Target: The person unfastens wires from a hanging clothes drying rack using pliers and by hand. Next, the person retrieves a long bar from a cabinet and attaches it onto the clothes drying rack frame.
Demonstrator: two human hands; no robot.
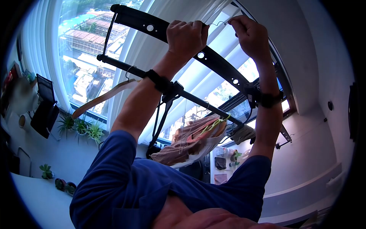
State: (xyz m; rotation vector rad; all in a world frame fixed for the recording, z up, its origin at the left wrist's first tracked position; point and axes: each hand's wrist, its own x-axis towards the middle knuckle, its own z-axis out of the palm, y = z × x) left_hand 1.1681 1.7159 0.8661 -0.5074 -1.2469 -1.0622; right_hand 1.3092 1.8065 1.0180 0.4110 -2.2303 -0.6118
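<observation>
A blue shirt (145,187) fills the bottom centre of the frame, its wearer's arms raised. White curtains (150,57) sweep down the upper middle beside a tall window (85,57), upper left, showing buildings below. A black flat bar (133,20) with round holes slants from upper left to right of centre. Under it runs a black rod (118,65), with pinkish clothes (187,141) hanging near the centre. The left hand (187,38), top centre, overlaps the bar, its grip curled into a fist; whether around bar, wire or both, I cannot tell. The right hand (249,36), upper right of centre, has its grip pinched together on a thin wire (218,22), the smallest thing, which spans the gap between the hands.
</observation>
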